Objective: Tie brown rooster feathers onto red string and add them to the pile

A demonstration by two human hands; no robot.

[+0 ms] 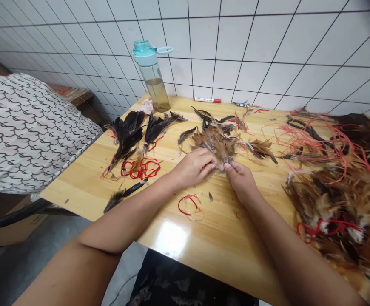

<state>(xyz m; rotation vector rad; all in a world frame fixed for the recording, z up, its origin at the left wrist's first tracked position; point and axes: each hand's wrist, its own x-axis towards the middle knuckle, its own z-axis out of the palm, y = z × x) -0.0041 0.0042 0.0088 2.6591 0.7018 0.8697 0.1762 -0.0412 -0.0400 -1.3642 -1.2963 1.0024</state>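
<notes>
Both of my hands meet at the near end of a fanned bunch of brown feathers (215, 142) on the wooden table. My left hand (195, 167) has its fingers curled at the left of the quill ends. Thumb and fingers of my right hand (240, 178) pinch the quills from the right. Dark feathers (218, 123) lie just behind the bunch, and a brown feather cluster (260, 149) lies to its right. A short red cord (185, 206) with frayed threads rests in front of my hands.
Black feather bundles (126, 131) and a coil of red cord (142, 168) lie at left. A bottle (156, 80) and a red marker (207, 100) stand and lie by the tiled wall. At right are tangled pink-red strings (319, 140), scissors (309, 129) and a large brown feather pile (347, 199).
</notes>
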